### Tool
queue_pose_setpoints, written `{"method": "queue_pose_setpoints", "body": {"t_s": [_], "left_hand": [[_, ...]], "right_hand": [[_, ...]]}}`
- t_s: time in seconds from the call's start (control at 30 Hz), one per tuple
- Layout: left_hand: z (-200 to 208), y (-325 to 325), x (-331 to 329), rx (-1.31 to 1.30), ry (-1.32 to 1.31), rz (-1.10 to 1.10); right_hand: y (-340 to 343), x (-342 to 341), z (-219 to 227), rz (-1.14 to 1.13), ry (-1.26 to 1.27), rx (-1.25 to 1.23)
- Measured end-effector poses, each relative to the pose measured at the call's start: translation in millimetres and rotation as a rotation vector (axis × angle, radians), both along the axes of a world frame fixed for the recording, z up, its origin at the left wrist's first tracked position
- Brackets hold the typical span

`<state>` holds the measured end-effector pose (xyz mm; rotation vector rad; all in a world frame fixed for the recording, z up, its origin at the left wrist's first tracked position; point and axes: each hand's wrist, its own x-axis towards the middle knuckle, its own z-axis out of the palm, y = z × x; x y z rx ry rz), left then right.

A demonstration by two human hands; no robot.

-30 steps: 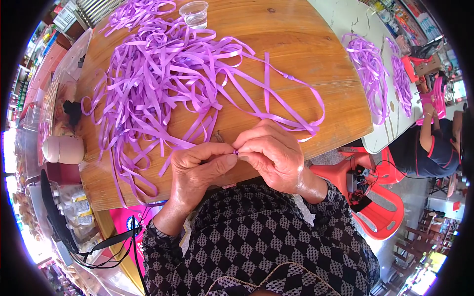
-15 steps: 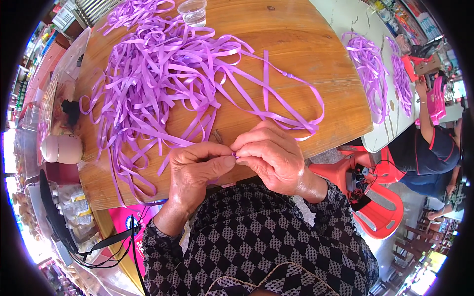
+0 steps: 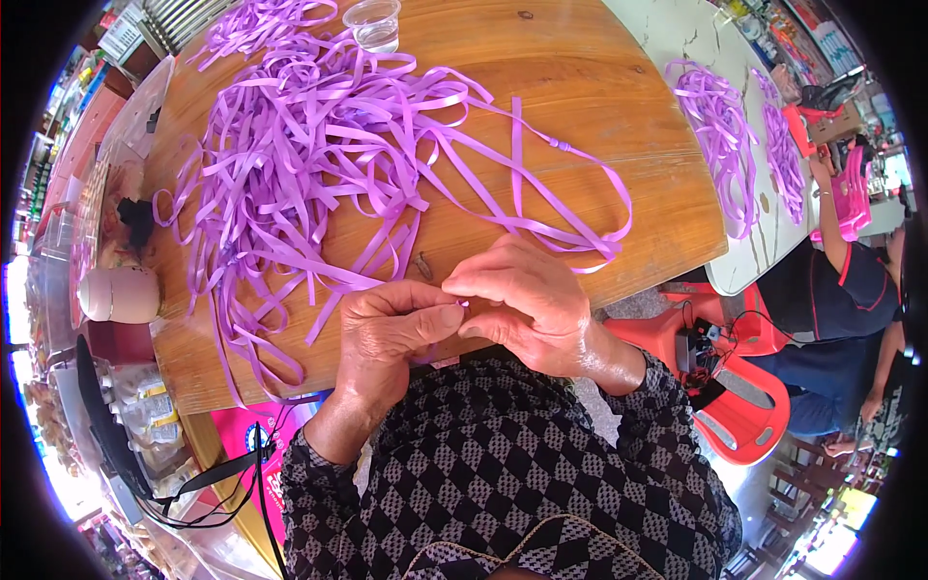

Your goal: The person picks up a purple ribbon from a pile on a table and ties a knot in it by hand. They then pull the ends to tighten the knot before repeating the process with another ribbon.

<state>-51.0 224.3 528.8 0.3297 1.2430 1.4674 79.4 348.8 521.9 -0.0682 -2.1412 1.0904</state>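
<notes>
My left hand (image 3: 391,324) pinches a purple ribbon (image 3: 464,303) between thumb and forefinger; only a small tip sticks out past the thumb. Close against it, my right hand (image 3: 532,304) has its thumb and forefinger apart around that tip, the forefinger resting near the left fingertips. Most of the held ribbon is hidden by the hands. Just beyond them, a big tangled heap of purple ribbons (image 3: 290,164) covers the left part of the wooden table (image 3: 599,97). One loop with a small purple bead-like fastener (image 3: 563,146) reaches to the right.
A clear plastic cup (image 3: 375,29) stands at the table's far side. More purple ribbon bundles (image 3: 720,145) lie on a white marbled table (image 3: 739,275) to the right. Red plastic stools (image 3: 744,411) and a person in dark clothes (image 3: 822,295) are beyond. A pinkish jar (image 3: 118,294) sits at left.
The right thumb and forefinger have spread apart, letting the ribbon's tip show between the hands. My left hand keeps its pinch. The view has shifted slightly.
</notes>
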Motion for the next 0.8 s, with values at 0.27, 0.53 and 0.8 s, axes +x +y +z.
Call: {"method": "queue_pose_setpoints", "body": {"t_s": [0.27, 0.53, 0.8], "left_hand": [[2.6, 1.8, -2.5, -0.029, -0.034, -0.047], [11.4, -1.1, 3.6, -0.037, 0.101, -0.018], [2.5, -4.9, 7.2, 0.005, 0.156, -0.051]], "right_hand": [[5.8, -1.9, -4.3, 0.052, 0.048, 0.015], [2.9, 1.9, -1.8, 0.067, 0.077, -0.07], [-0.7, 3.5, -3.7, 0.089, 0.015, -0.105]]}}
